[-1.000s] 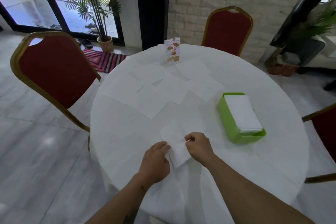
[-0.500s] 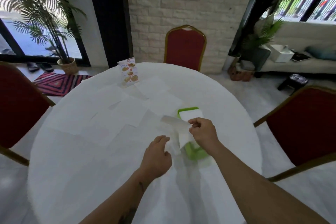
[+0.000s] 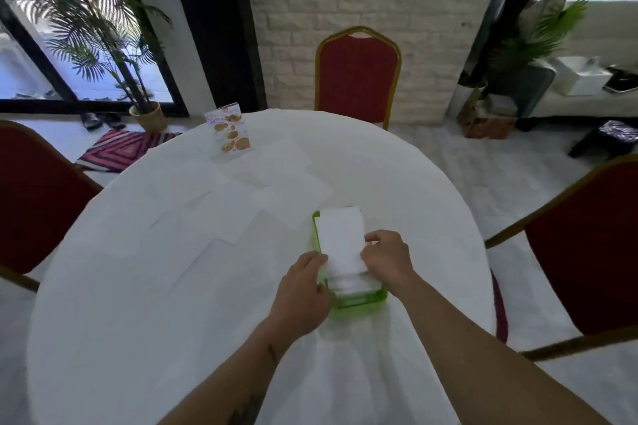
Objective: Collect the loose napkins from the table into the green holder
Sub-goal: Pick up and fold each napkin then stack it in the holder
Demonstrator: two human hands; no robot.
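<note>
The left hand (image 3: 305, 281) and right hand (image 3: 386, 257) are pinching a napkin (image 3: 340, 241) onto the stack in the green holder (image 3: 359, 300), while several loose napkins (image 3: 221, 217) are lying uncollected across the table (image 3: 138, 304).

Surface (image 3: 397, 183): round, white-clothed.
On it: green holder (image 3: 359, 300), loose napkins (image 3: 221, 214), menu card (image 3: 229, 131).
</note>
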